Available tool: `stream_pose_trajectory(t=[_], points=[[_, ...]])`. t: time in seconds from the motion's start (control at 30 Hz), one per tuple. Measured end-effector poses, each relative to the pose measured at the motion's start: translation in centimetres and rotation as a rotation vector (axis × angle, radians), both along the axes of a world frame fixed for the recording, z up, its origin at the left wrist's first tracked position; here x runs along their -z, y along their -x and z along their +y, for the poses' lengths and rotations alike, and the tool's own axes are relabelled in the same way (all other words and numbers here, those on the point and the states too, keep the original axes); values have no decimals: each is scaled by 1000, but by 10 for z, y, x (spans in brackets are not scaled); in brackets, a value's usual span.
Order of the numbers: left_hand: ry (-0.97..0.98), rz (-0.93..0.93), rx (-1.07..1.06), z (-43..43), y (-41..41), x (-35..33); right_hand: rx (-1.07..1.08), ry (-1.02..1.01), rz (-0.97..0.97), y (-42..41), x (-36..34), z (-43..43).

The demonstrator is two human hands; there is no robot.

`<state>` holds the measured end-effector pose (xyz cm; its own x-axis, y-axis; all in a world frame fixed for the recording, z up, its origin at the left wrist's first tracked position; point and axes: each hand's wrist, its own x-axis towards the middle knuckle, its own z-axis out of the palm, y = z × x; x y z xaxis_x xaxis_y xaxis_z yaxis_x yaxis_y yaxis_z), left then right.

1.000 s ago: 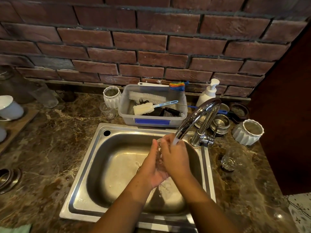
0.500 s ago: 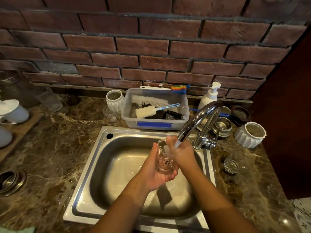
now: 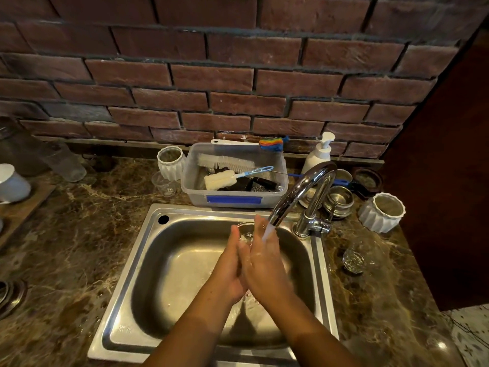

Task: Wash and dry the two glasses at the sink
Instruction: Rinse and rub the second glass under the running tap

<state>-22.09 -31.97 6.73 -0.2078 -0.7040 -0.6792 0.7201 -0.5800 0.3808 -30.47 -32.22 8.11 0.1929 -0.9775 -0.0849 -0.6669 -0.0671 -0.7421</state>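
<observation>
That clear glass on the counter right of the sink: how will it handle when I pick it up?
The glass looks smooth and clear, so it is probably rigid, fragile, and slippery when wet. Its base looks thick, so it is likely bottom-heavy and hard to tip.

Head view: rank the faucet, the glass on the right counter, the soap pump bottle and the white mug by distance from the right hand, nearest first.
1. Faucet, spout just above the right hand.
2. Glass on the right counter, off to its right.
3. Soap pump bottle, back by the wall.
4. White mug, far left.
</observation>
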Motion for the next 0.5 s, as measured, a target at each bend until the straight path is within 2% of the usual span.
stream_pose_trajectory(t=[0.07, 0.1, 0.13, 0.23, 0.27, 0.33, 0.4, 0.5], points=[[-11, 29, 5, 1, -1, 1, -20, 25, 91, 6, -4, -4], [1, 30, 1, 3, -1, -2, -28, 6, 77, 10, -5, -9], [23, 27, -4, 3, 0, -2, -4, -37, -3, 13, -7, -15], [84, 46, -15, 2, 1, -9, 250, -283, -467, 19, -10, -32], [81, 46, -6, 1, 1, -7, 292, -309, -536, 20, -11, -35], [73, -13, 44, 2, -2, -6, 291, -259, -515, 21, -15, -39], [88, -150, 119, 2, -5, 1, 288, -225, -455, 24, -14, -44], [125, -277, 186, -1, -5, -1, 195, -211, -387, 28, -2, -52]])
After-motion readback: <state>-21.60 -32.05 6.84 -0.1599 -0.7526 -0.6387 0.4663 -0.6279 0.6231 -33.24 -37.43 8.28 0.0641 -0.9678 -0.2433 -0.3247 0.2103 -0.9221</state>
